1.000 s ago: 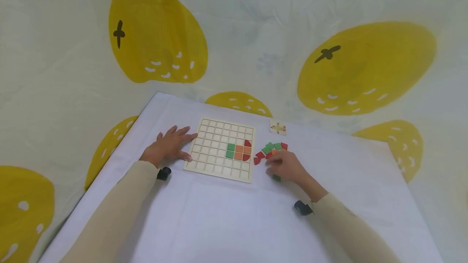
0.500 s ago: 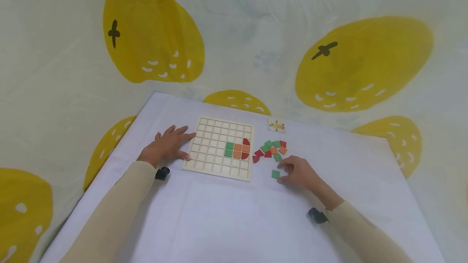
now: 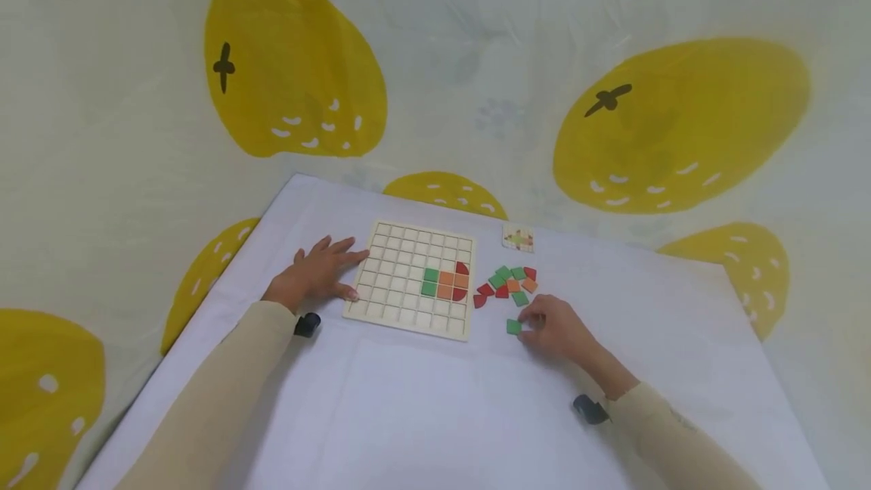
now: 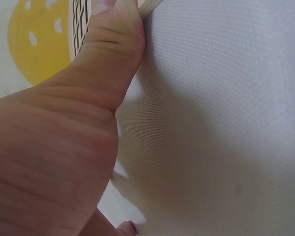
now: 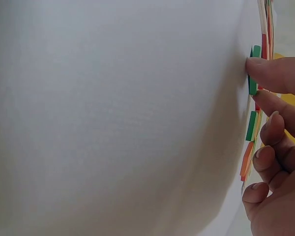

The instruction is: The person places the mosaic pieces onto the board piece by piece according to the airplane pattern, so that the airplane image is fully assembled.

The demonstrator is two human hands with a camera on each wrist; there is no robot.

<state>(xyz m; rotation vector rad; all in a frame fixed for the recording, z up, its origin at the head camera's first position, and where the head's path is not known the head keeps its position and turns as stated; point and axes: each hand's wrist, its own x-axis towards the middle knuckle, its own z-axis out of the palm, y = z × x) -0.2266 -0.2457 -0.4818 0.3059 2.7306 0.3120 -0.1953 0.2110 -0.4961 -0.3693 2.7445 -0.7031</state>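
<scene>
A cream wooden grid board (image 3: 391,292) lies on the white table. On its right half sit green and orange square tiles and two red quarter-round tiles. My left hand (image 3: 313,274) rests spread at the board's left edge, fingertips on the rim. In the left wrist view its thumb (image 4: 115,37) lies along the board's edge. To the right of the board, my right hand (image 3: 558,327) pinches a green square tile (image 3: 513,327) between thumb and index finger. The right wrist view shows this green tile (image 5: 253,87) edge-on at the fingertips, the other fingers curled.
Several loose green, orange and red tiles (image 3: 502,272) lie in a cluster between the board and the right hand. A small pattern card (image 3: 519,237) lies behind them near the table's far edge. A light cloth with yellow fruit prints (image 3: 292,59) hangs behind the table.
My right hand has drawn back from the tile cluster toward the front right and now pinches the separate green tile. The left hand and the board stay put.
</scene>
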